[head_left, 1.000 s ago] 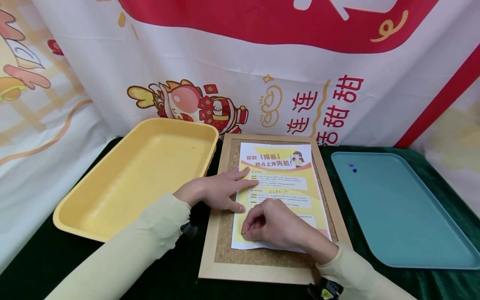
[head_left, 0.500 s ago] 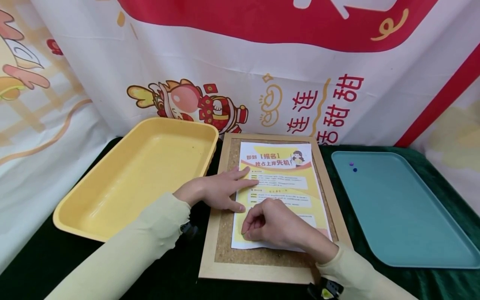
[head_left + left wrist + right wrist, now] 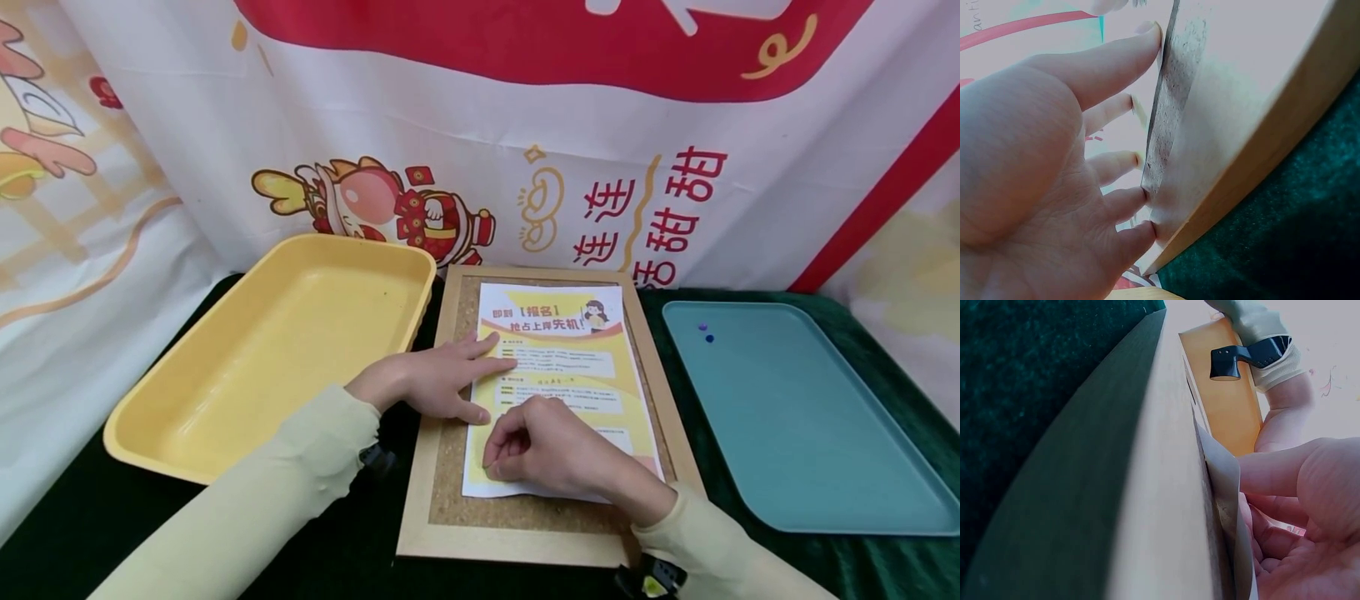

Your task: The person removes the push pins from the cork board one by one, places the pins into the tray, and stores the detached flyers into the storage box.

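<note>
closest in, two pale sleeves (image 3: pixel 262 483) reach forward over a dark green cloth (image 3: pixel 315 554), each with a small black camera (image 3: pixel 660 577) strapped at the wrist. between them a wood-framed cork board (image 3: pixel 517 540) lies on the cloth, its near edge toward the person. a printed yellow and white sheet (image 3: pixel 562 379) lies on the cork, inside the frame, with a strip of bare cork showing around it. in the right wrist view the edge of the paper stands slightly off the board.

the right hand (image 3: pixel 543 450) is over the lower part of the sheet. its fingers are curled, and thumb and fingertips pinch a small green thing (image 3: pixel 487 469) at the lower left corner of the paper; it is mostly hidden, so its shape cannot be told.

a little farther up, the left hand (image 3: pixel 442 379) rests across the left edge of the sheet, fingers straight and spread, gripping nothing.

left of the board is a deep yellow tray (image 3: pixel 120 446); to the right is a flat blue tray (image 3: pixel 817 433), with a purple dot (image 3: pixel 702 327) and a dark blue dot (image 3: pixel 709 338) near its far left corner. behind everything hangs a white cloth banner (image 3: pixel 450 108) with a red band, cartoon figures and red writing.
</note>
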A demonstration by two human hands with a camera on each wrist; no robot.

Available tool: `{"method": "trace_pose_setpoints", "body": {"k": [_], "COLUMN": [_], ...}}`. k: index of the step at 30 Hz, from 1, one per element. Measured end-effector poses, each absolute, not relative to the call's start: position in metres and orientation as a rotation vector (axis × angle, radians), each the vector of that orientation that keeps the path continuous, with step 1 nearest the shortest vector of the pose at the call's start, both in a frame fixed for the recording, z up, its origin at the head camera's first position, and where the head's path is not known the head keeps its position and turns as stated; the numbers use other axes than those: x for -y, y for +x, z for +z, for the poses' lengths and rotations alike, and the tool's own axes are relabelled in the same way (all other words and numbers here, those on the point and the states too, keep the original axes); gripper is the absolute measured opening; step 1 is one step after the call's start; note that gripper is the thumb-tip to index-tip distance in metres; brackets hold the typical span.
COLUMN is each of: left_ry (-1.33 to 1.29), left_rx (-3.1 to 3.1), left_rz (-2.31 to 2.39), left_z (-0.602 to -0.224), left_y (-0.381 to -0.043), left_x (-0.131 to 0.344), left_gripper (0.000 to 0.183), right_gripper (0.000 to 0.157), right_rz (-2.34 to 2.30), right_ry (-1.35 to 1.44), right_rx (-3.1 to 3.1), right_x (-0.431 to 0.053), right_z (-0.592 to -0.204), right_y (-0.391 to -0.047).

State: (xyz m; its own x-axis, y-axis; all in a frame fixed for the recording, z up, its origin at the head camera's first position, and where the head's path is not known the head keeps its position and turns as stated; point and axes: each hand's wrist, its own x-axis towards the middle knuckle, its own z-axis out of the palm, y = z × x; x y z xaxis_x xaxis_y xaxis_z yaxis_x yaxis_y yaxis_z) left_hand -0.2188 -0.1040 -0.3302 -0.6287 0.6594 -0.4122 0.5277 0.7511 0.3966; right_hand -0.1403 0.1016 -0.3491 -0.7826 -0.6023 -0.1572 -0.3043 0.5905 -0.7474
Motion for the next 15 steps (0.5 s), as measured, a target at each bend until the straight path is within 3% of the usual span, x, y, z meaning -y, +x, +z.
{"method": "trace_pose_setpoints", "body": {"k": [15], "left_ry": [0.912], "left_rx": [-2.401], "left_rz": [0.313], "left_z": [-0.3285], "left_y": [-0.2183], "left_x": [0.1047], "left_gripper": [0.078], "right_gripper": [0.021], "right_rz": [-1.002], "right_ry": [-0.705], "right_rx": [-2.43], "right_x": [-0.1004], "right_z": [-0.3503], "right_y": [-0.1398]}}
